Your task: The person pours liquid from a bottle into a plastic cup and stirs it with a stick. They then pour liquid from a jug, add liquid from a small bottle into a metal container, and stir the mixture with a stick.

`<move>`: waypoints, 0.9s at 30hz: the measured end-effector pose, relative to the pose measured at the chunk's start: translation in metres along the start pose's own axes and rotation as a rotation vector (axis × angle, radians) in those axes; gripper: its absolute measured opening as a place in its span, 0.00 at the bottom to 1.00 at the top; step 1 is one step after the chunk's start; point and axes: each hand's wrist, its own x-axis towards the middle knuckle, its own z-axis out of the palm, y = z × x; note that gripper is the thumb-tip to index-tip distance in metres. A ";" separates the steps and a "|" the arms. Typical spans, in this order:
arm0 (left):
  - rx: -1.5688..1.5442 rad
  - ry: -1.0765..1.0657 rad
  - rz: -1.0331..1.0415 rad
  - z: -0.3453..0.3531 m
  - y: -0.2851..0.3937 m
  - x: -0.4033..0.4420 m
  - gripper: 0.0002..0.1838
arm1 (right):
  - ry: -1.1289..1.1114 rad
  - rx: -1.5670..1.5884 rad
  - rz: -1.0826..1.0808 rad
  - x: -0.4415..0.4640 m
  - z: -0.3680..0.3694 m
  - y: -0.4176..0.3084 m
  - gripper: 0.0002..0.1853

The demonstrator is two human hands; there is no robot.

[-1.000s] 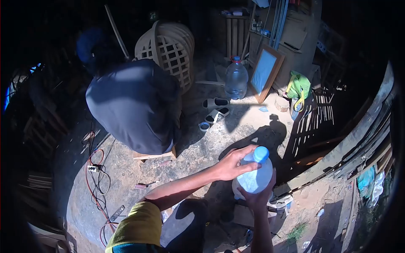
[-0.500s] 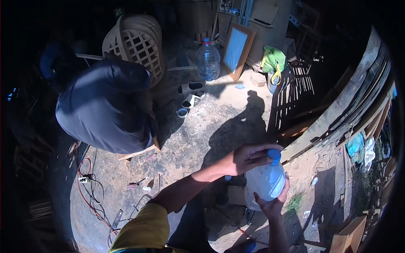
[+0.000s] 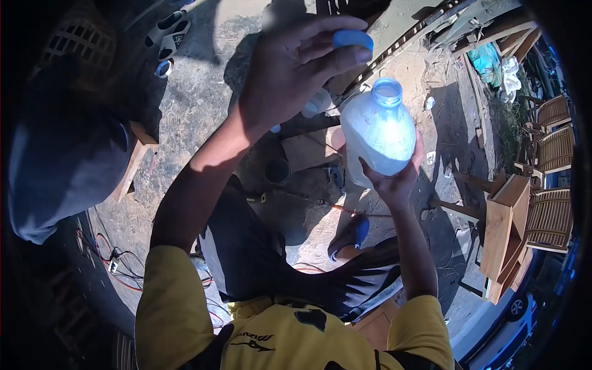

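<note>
blue cap [image 3: 353,40] pinched between thumb and fingers of the left hand [image 3: 287,71], the right hand [image 3: 394,187] curled in a wider grip partway round the uncapped bottle [image 3: 377,137], neck up above the floor [image 3: 194,92]. uncapping looks done; the next move calls for a steady bottle.

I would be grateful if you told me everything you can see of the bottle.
The bottle is whitish and looks like plastic, with rounded shoulders and a short, bluish neck. Its mouth is open, uncapped; the contents are unclear. Bright light strikes its side. It is held neck up, right of the view's centre, by the right hand, which grips its lower body.
</note>
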 end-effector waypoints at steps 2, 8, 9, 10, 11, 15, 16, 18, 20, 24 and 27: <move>0.124 0.086 -0.036 -0.033 -0.023 -0.008 0.19 | 0.011 -0.004 0.070 -0.001 -0.010 0.004 0.65; 0.550 0.172 -0.486 -0.152 -0.225 -0.125 0.21 | -0.092 -0.260 0.080 -0.019 -0.043 0.019 0.67; 0.566 0.180 -0.438 -0.161 -0.264 -0.153 0.19 | -0.124 -0.326 0.049 -0.022 -0.046 0.025 0.68; 0.562 0.181 -0.444 -0.167 -0.288 -0.171 0.19 | -0.154 -0.391 0.017 -0.024 -0.050 0.030 0.69; 0.612 0.184 -0.568 -0.171 -0.308 -0.186 0.18 | -0.126 -0.327 0.106 -0.031 -0.050 0.035 0.69; 0.659 0.016 -0.690 -0.149 -0.304 -0.183 0.16 | -0.047 -0.239 0.278 -0.050 -0.065 0.046 0.68; 0.616 -0.093 -0.713 -0.134 -0.282 -0.168 0.16 | -0.032 -0.241 0.286 -0.050 -0.071 0.044 0.68; 0.591 -0.337 -0.696 -0.106 -0.262 -0.146 0.17 | -0.004 -0.245 0.303 -0.048 -0.083 0.040 0.68; 0.572 -0.569 -0.659 -0.071 -0.252 -0.135 0.18 | -0.047 -0.394 0.269 -0.047 -0.094 0.037 0.68; 1.039 -1.180 -0.419 -0.001 -0.274 -0.133 0.24 | -0.009 -0.285 0.337 -0.056 -0.110 0.048 0.68; 1.126 -1.341 -0.469 0.030 -0.306 -0.153 0.26 | -0.036 -0.360 0.261 -0.059 -0.121 0.058 0.69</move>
